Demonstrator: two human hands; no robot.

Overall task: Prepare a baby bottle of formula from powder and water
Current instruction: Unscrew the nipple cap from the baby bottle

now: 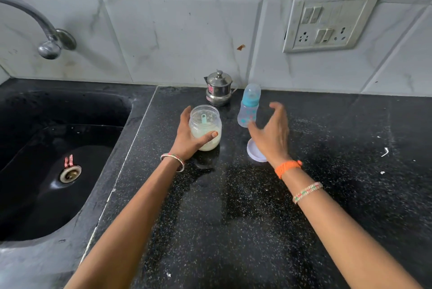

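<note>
- The left hand (187, 135) gripped one clear plastic jar (205, 127) standing on the tabletop (245, 207), thumb across the front and fingers behind it.
- The jar stood open, about half full of pale powder, with one teal scoop (203, 119) standing in it.
- The right hand (272, 133) hovered over the tabletop with fingers spread and loosely bent, holding nothing, just right of the baby bottle (249, 106).
- One baby bottle stood upright near the wall, its teal collar and clear cap on, well behind the jar's right side.
- One white lid (254, 152) lay flat on the tabletop, partly hidden under the right wrist.
- One small steel pot (218, 88) with a knobbed lid stood against the wall, just left of the bottle.
- The tabletop was black speckled stone, glossy, with a few white specks to the right.
- A black sink (58, 160) was sunk into it on the left, with one metal drain and one tap (44, 29) above.
- The wall was white marbled tile carrying one switch-and-socket plate (329, 21).
</note>
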